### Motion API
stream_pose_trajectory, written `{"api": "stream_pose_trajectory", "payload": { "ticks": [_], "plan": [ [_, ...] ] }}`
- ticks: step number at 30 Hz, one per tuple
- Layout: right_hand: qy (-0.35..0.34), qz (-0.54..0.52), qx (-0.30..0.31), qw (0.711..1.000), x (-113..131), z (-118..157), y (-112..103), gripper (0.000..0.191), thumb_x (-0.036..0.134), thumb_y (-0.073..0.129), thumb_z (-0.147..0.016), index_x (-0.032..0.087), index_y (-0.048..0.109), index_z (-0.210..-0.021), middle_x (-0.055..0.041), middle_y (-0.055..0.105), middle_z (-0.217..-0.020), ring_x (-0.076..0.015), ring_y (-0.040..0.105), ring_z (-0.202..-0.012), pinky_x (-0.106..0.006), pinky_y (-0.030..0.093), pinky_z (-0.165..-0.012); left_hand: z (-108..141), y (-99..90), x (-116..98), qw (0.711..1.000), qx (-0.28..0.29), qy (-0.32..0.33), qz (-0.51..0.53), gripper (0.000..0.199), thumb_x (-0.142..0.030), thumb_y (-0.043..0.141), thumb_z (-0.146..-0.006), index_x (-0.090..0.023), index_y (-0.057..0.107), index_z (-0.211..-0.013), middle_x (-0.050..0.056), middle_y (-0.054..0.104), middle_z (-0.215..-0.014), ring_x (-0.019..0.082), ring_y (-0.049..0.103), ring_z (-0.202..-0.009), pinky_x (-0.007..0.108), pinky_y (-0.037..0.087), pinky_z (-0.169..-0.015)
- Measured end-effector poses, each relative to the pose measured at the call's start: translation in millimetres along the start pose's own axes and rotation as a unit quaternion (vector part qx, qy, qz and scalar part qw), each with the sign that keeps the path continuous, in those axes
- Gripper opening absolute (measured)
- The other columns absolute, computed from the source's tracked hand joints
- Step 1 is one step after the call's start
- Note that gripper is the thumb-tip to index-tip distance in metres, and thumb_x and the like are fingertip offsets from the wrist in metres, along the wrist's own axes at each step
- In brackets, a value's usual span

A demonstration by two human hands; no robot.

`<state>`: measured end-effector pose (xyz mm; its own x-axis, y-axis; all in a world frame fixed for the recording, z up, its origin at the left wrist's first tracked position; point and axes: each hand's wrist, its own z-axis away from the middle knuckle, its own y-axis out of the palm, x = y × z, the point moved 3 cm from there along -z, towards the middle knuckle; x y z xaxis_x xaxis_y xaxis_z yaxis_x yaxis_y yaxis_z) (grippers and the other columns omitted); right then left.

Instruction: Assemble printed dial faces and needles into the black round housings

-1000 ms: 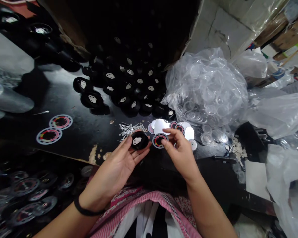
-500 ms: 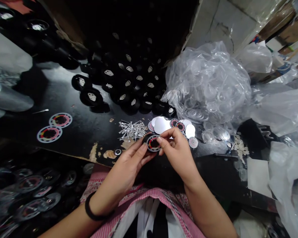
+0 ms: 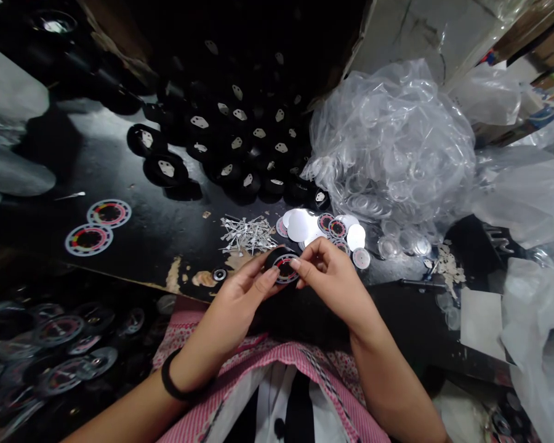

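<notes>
A round black gauge housing with a printed dial disc (image 3: pixel 285 269) on its face is held over the table's front edge. My left hand (image 3: pixel 247 286) is wrapped round its left side, thumb on the rim. My right hand (image 3: pixel 327 271) is closed at the dial's right edge, thumb and fingertips against it; whether a small part sits between them is hidden. Just beyond lie a heap of white pointer needles (image 3: pixel 247 235) and several loose dial discs (image 3: pixel 337 229), some showing their white backs (image 3: pixel 298 226).
Black cups with metal tabs (image 3: pixel 236 144) crowd the back. At right stands a plastic bag of clear discs (image 3: pixel 392 141). Two larger dial discs (image 3: pixel 89 240) lie at left. A black rod (image 3: pixel 422 284) and small pale parts (image 3: pixel 450 264) lie right. Finished-looking gauges (image 3: pixel 58 332) fill the lower left.
The view has shifted slightly. Both hands stay at the gauge; the dial appears turned, with its coloured band in a different position.
</notes>
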<state>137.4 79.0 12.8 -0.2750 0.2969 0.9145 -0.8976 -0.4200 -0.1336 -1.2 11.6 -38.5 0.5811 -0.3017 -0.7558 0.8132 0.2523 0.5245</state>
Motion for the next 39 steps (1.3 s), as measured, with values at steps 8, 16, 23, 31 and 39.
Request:
{"api": "stream_pose_trajectory", "payload": {
  "ticks": [8, 16, 23, 31, 39],
  "plan": [
    [0.023, 0.018, 0.021, 0.999, 1.4, -0.1, -4.5, 0.023, 0.033, 0.071, -0.080, 0.021, 0.052, -0.077, 0.0056, 0.059, -0.066, -0.0116, 0.062, -0.059, -0.025, 0.045, -0.059, 1.9, -3.0, -3.5, 0.996, 0.014, 0.001, -0.084, 0.038, -0.043, 0.078, -0.082, -0.031, 0.073, -0.117, 0.002, 0.073, -0.122, 0.023, 0.067, -0.117, 0.035, 0.052, -0.104],
    [-0.036, 0.133, -0.022, 0.990, -4.9, 10.8, 1.5, 0.020, 0.032, 0.072, -0.082, 0.021, 0.059, -0.094, 0.0015, 0.065, -0.085, -0.0137, 0.060, -0.072, -0.027, 0.046, -0.065, 4.1, -3.0, -3.0, 0.981, 0.005, 0.042, -0.188, 0.037, -0.038, 0.074, -0.084, -0.025, 0.070, -0.118, 0.004, 0.073, -0.121, 0.024, 0.066, -0.118, 0.035, 0.048, -0.108],
    [-0.116, 0.243, 0.039, 0.962, -4.1, 2.0, 12.9, 0.014, 0.026, 0.057, -0.096, 0.021, 0.067, -0.105, -0.0042, 0.073, -0.103, -0.0189, 0.067, -0.095, -0.032, 0.049, -0.085, 14.0, -35.2, -2.4, 0.987, -0.072, -0.004, -0.145, 0.035, -0.041, 0.079, -0.078, -0.025, 0.074, -0.109, 0.006, 0.076, -0.110, 0.026, 0.071, -0.102, 0.034, 0.058, -0.092],
    [-0.145, 0.602, -0.007, 0.785, 13.1, -45.8, 41.5, 0.024, 0.021, 0.045, -0.098, 0.011, 0.065, -0.106, -0.0172, 0.071, -0.103, -0.0321, 0.064, -0.097, -0.045, 0.044, -0.083, 14.1, -33.6, -20.2, 0.984, -0.175, -0.013, 0.010, 0.021, -0.027, 0.080, -0.073, -0.018, 0.072, -0.090, 0.005, 0.076, -0.096, 0.021, 0.071, -0.094, 0.030, 0.061, -0.082],
    [-0.145, 0.478, -0.009, 0.866, 9.3, -44.8, 31.8, 0.011, 0.021, 0.056, -0.092, 0.016, 0.065, -0.089, -0.0086, 0.072, -0.089, -0.0234, 0.065, -0.086, -0.036, 0.044, -0.079, 4.7, -17.1, -17.7, 0.977, -0.121, -0.065, 0.161, 0.012, -0.024, 0.071, -0.087, -0.024, 0.070, -0.098, 0.004, 0.076, -0.113, 0.024, 0.072, -0.103, 0.038, 0.061, -0.088]
  ]
}}
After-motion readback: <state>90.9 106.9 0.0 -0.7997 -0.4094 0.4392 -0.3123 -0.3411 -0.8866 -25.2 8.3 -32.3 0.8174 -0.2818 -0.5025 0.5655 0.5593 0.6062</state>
